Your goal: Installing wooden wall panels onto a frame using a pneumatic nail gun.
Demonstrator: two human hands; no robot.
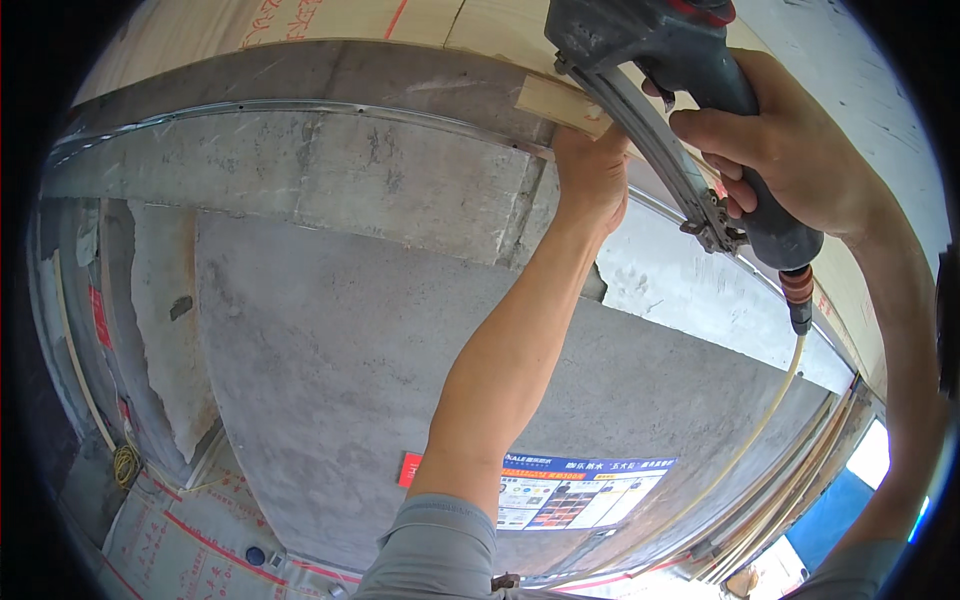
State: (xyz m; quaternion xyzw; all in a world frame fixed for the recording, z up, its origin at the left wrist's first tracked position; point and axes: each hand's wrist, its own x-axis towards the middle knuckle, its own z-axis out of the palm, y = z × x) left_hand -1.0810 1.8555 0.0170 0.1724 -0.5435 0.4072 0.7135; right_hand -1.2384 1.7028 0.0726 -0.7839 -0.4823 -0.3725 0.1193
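My right hand (775,145) is wrapped round the handle of a black air nail gun (690,65), raised at the upper right. Its long metal magazine (655,135) slants down to the right, and a yellow air hose (776,405) hangs from the fitting below the handle. Just left of the magazine, my left hand (592,180) reaches up and grips a short light wood strip (555,98) against the overhead edge. The nail gun's front end is near this strip; whether they touch I cannot tell. My left fingertips are partly hidden behind the strip and the magazine.
A thin metal channel (330,106) runs along the concrete beam (400,175), below wooden boards (420,22). A grey wall (350,330) bears a blue-and-white poster (590,495). Long strips (770,500) lean at the lower right; a coiled yellow cable (126,466) hangs at the left.
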